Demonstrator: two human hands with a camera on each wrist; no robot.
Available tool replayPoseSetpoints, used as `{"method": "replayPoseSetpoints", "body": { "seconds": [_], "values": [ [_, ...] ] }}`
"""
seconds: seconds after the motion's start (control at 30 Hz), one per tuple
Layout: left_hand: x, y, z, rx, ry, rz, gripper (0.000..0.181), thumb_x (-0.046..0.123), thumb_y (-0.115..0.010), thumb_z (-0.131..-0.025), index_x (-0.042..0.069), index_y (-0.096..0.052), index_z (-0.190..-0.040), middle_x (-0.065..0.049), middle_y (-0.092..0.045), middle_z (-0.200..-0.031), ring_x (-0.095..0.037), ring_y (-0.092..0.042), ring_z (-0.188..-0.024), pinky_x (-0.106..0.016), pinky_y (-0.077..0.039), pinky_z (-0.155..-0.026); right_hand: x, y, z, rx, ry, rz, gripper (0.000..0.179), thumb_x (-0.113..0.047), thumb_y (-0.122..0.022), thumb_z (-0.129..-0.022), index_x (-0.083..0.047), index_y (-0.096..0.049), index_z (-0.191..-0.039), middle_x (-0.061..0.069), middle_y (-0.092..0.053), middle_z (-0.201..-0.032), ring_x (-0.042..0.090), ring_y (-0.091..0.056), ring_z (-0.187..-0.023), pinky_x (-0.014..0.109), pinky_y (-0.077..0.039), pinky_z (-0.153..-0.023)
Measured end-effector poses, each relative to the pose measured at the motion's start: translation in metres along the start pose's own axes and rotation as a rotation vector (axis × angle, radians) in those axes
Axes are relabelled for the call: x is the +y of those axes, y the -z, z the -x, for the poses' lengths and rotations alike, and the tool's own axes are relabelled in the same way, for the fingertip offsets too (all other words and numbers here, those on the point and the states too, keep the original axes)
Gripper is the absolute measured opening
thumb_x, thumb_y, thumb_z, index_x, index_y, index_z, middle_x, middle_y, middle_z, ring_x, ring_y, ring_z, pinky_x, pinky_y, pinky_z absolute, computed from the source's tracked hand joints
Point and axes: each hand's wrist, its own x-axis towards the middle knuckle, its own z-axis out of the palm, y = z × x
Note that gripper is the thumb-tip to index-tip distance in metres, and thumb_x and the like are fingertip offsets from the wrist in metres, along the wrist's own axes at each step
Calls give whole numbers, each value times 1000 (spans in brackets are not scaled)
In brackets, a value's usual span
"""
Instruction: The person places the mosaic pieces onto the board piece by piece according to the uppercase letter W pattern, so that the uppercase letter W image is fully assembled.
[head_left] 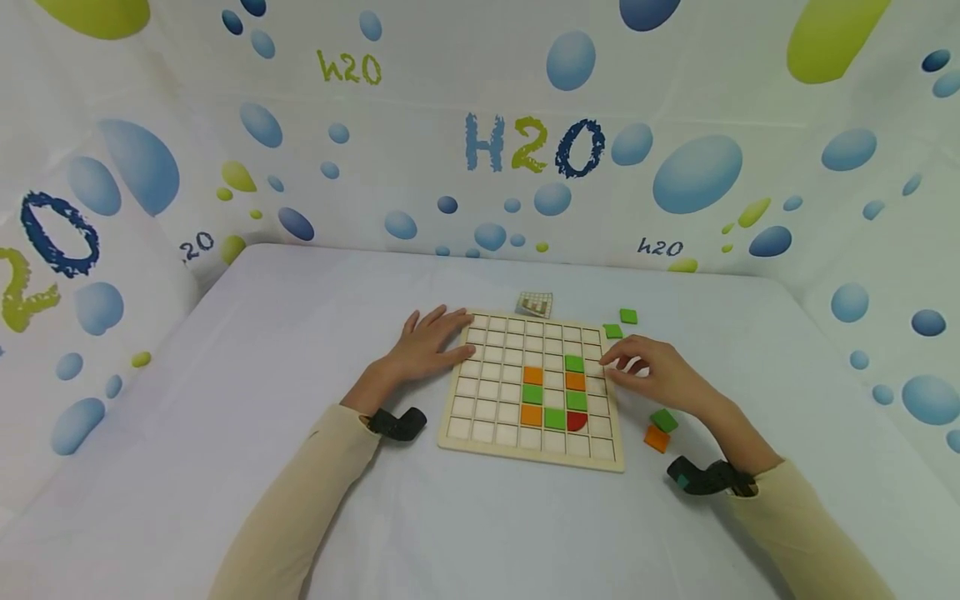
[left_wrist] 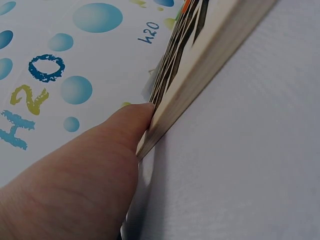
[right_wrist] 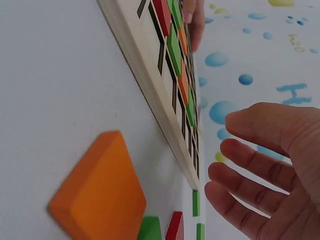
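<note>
A pale wooden grid board lies on the table with square tiles in some cells: green, orange and a red one with a rounded corner. My left hand rests at the board's left edge, fingers spread and fairly straight, thumb touching the rim. At the right edge is my right hand, its fingers loosely bent. The right wrist view shows thumb and fingers apart with nothing between them. Whether those fingertips touch the board cannot be told.
Right of the board lie a loose orange tile and a green tile. Two more green tiles lie beyond, one of them farther back. A red piece shows near them. A small grid-patterned card lies behind the board.
</note>
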Motion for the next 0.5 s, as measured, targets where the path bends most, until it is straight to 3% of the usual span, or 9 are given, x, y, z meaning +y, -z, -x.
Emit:
{"method": "replayPoseSetpoints", "body": {
  "seconds": [0.5],
  "values": [
    [1,2,0,0,0,-5,65,43,-53,-98,11,-36,-152,-10,-28,-159,-34,-11,-149,-58,4,-116,10,13,18,-11,46,-2,14,-1,-71,-87,-4,-71,-100,1,-65,-96,7,-56,-81,23,-55,-72]
  ]
}}
